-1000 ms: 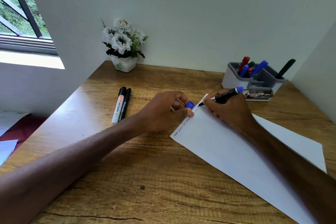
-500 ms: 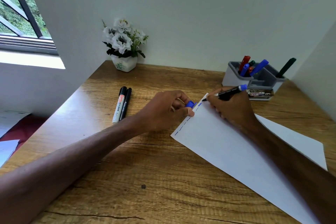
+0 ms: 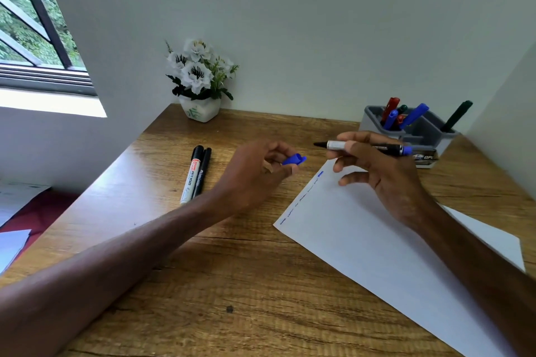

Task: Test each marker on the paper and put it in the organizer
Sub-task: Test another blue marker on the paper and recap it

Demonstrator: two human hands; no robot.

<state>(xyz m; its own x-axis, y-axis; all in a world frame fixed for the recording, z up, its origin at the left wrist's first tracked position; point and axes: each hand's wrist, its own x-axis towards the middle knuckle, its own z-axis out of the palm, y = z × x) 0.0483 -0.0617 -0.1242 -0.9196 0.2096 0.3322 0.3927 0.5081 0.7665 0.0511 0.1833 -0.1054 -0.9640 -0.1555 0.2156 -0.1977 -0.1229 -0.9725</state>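
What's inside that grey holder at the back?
The grey holder holds red, blue and green markers and one dark marker, caps up. Their lower ends are hidden by its walls.

Single head view, looking forward-down, close over both hands; desk [image 3: 232, 284] beneath hands, wall beyond them.

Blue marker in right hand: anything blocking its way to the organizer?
Nothing on the desk lies between the marker in the right hand and the organizer just behind it. The marker is still uncapped; the cap is in the left hand. The organizer's left compartment already holds several markers.
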